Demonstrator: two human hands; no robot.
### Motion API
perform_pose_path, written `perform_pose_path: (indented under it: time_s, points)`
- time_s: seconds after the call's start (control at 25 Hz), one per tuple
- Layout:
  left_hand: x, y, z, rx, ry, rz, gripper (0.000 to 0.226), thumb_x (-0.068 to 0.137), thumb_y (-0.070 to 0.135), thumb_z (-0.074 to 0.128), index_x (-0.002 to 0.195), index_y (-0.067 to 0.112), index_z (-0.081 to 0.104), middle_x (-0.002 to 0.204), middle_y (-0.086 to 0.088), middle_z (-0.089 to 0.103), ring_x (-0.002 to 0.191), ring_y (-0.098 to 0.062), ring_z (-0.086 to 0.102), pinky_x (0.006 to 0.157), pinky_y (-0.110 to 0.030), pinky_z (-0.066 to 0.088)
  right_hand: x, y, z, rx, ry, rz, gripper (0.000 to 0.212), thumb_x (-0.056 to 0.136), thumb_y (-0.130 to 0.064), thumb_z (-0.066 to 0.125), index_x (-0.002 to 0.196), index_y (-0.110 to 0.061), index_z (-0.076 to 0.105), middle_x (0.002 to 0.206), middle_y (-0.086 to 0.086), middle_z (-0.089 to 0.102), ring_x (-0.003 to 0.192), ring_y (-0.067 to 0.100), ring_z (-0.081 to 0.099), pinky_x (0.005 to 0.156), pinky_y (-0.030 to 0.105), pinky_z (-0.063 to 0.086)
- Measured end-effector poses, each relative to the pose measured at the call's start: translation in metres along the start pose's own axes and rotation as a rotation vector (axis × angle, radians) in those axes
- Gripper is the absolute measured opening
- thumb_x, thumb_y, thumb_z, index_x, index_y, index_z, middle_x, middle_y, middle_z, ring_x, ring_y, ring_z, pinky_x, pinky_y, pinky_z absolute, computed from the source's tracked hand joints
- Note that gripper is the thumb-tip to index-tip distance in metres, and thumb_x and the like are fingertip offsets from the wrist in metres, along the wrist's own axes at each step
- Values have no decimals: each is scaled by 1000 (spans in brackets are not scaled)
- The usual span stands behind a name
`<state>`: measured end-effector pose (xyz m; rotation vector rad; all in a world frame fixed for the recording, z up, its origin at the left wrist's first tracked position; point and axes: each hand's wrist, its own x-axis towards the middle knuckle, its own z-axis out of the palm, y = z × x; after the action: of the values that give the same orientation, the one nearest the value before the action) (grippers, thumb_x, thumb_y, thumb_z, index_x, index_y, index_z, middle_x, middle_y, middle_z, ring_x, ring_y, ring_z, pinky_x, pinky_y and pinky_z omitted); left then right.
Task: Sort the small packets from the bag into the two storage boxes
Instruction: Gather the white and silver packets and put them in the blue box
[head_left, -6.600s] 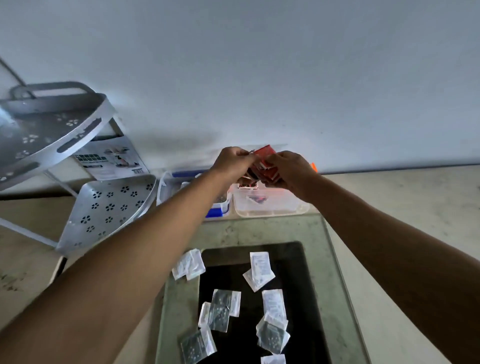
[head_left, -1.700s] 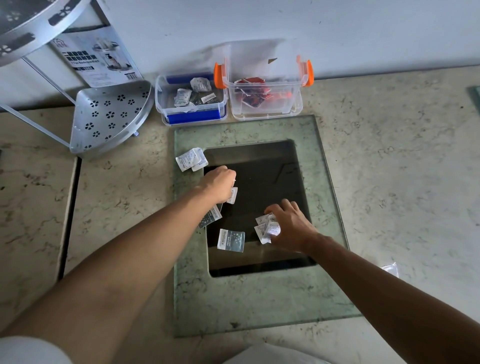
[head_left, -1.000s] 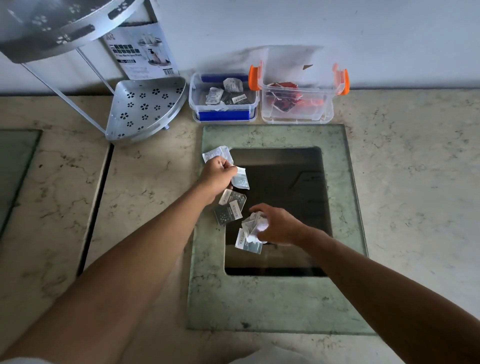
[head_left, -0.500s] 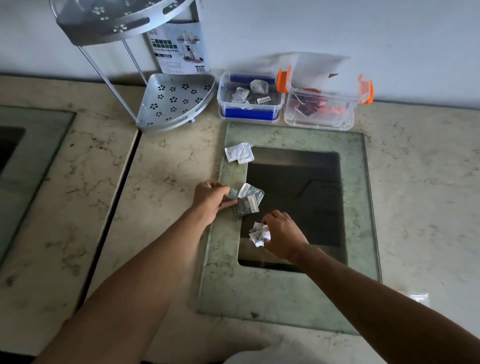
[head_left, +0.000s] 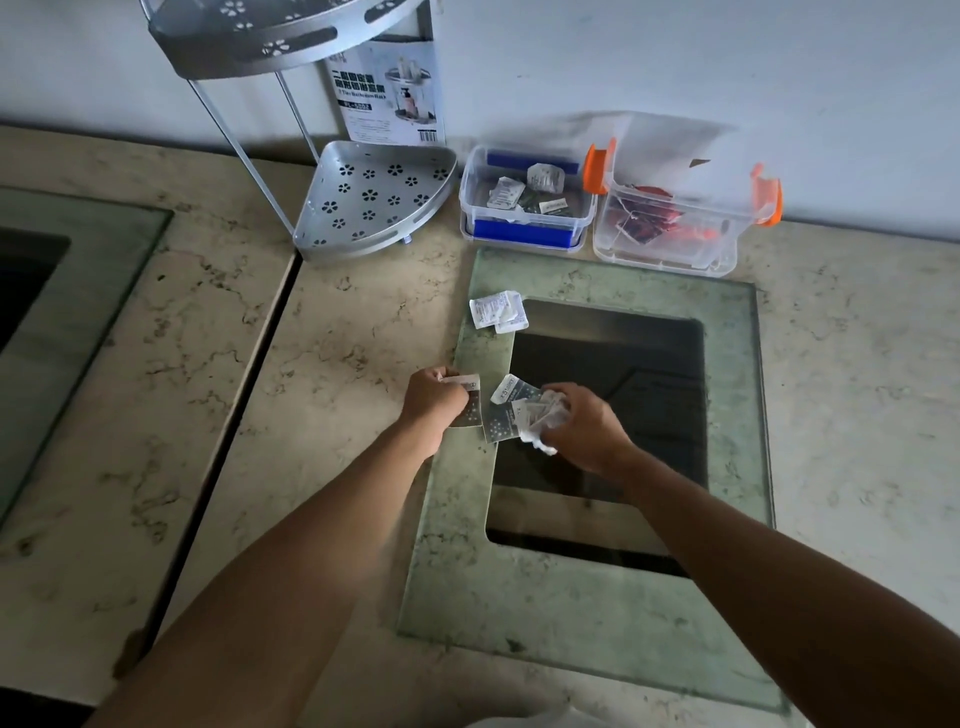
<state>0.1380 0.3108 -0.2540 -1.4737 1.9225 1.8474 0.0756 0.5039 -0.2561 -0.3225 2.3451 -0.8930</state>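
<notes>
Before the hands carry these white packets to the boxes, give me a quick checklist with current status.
1. Left hand has a packet: ok, closed on one dotted packet.
2. Right hand has its load: ok, gripping a bunch of white packets; whether the grip is secure, cannot tell.
3. Blue box open for white packets: ok, no lid on it, white packets inside.
4. Orange-latched box holds only red packets: ok as far as visible.
5. Glass panel cleared: not ok, two white packets lie at its far left corner.
6. Path to boxes free: ok.
</notes>
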Motion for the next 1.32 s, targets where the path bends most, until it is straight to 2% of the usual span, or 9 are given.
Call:
perform_pose_path:
  time_s: [0.12,0.2,0.36,0.56,0.76,0.92,1.04,1.16,1.32]
  points:
    - [5,-1,-2,39,-26,-2,29,68,-3,45,67,16,66,75,-11,72,69,-28,71,58,-31,58,25,-13,-9,-16,-7,-10,49,72,-8,70,120,-16,67,101,3,71,88,18,68,73,27,56]
    - [2,-2,-1,22,-101,9,15,57,5,55,60,18,64,83,-15,75,77,-35,73,68,-45,59,37,-16,-10,-30,-32,-1,43,73,-8,70,115,-16,69,95,2,73,84,17,68,67,23,54]
    - [-1,-6,1,58,-170,31,20,57,9,78,65,14,61,71,-12,67,71,-29,68,61,-40,51,43,-13,-2,-178,-87,-70,39,76,-14,73,114,-13,70,96,2,64,94,21,63,78,27,52]
    - [-2,-20,3,445,-168,328,18,81,8,67,78,15,50,69,-8,62,59,-21,56,54,-29,41,35,0,8,-288,-50,-55,48,74,-21,79,118,-10,63,118,7,47,107,24,54,87,32,53]
    - [-6,-29,20,932,-232,627,35,85,17,69,117,9,57,105,-13,67,89,-30,66,67,-32,48,27,2,-2,-71,-49,56,43,73,-15,78,112,-17,59,101,1,67,85,16,66,69,32,61]
    - [-4,-23,26,1003,-201,591,33,81,25,76,106,9,62,112,-9,62,91,-27,64,75,-36,53,21,14,-15,51,-18,160,41,74,-15,76,110,-21,58,96,-4,66,83,13,66,62,26,55]
    - [3,-18,23,1025,-220,541,25,80,24,78,95,7,67,114,-10,61,90,-28,64,71,-32,49,17,23,-18,215,-31,204,42,69,-13,78,109,-20,66,95,-1,72,88,20,71,74,34,61]
    - [2,-14,21,1042,-245,553,41,81,25,78,113,9,59,120,-8,61,101,-26,64,78,-34,50,13,27,-17,336,-75,229,39,69,-10,80,104,-21,70,96,3,76,90,24,73,84,42,61]
    - [6,-6,26,1153,-286,556,40,79,23,78,111,8,59,121,-8,55,103,-28,61,76,-32,43,10,25,-14,353,-82,223,34,68,-11,80,98,-21,69,94,5,76,91,26,73,83,43,62]
